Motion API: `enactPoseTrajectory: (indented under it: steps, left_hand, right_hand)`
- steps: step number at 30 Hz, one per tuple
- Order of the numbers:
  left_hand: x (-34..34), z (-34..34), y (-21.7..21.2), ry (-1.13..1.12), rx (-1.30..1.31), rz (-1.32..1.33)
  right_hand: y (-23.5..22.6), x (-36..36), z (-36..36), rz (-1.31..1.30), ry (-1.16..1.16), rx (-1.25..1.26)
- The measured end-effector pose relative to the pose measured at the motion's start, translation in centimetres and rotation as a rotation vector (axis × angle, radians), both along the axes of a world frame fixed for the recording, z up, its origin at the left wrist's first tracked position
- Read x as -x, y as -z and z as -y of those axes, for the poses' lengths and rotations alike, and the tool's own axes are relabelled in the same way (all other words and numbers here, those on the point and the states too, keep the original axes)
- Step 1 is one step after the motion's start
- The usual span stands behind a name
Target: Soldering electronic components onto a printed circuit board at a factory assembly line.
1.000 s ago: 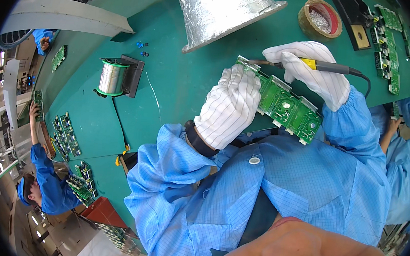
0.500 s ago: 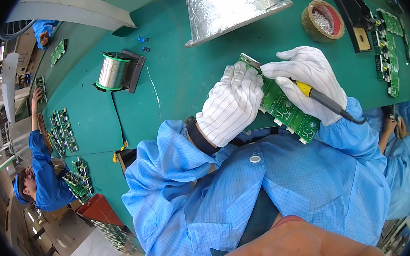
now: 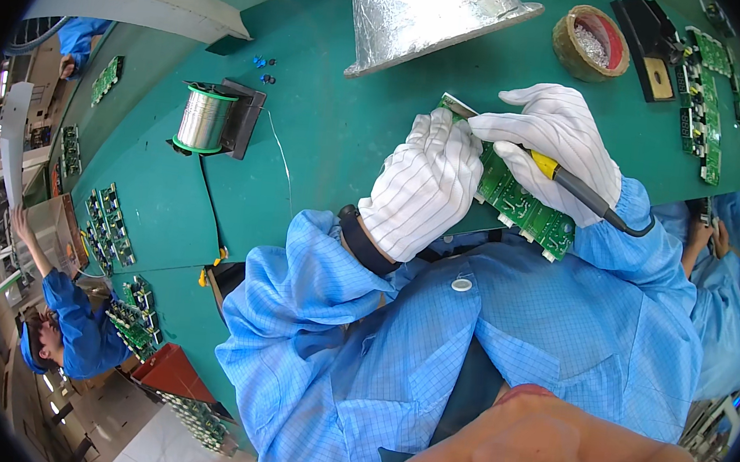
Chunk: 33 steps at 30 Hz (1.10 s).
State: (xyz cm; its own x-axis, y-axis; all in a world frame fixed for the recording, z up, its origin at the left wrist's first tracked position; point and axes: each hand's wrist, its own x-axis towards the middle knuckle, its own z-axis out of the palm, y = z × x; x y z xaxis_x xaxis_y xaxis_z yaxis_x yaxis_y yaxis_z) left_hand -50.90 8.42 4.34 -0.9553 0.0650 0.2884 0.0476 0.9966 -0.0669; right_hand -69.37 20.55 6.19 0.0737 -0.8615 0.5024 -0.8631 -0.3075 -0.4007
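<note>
A green circuit board is held tilted above the green table. My left hand, in a white striped glove, grips the board's left end from above. My right hand, also gloved, holds a soldering iron with a yellow collar and black handle, its tip hidden under the fingers near the board's top edge. Both sleeves are light blue. A thin solder wire runs from a solder spool toward the board.
A silver foil fume hood hangs over the table's far side. A brown round tin and a black iron stand sit at the far right, beside more green boards. Other workers in blue are at the left and right.
The iron's handle has swung from pointing right to slanting down toward my right wrist. Both hands and the board have stayed close together, shifting slightly.
</note>
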Motion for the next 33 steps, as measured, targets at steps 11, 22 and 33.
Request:
enactPoseTrajectory:
  steps: [11, 22, 33]
  left_hand:
    - [0.1, 0.1, -0.3, 0.013, 0.007, 0.011]
    - [-0.1, 0.0, -0.5, -0.006, 0.025, 0.033]
    - [0.0, 0.0, -0.4, -0.026, 0.017, 0.029]
  right_hand:
    - [-0.5, -0.4, 0.0, -0.006, 0.055, -0.043]
    - [-1.1, -0.2, -1.1, -0.006, 0.050, -0.119]
    - [-0.8, -0.3, 0.0, 0.044, 0.032, -0.068]
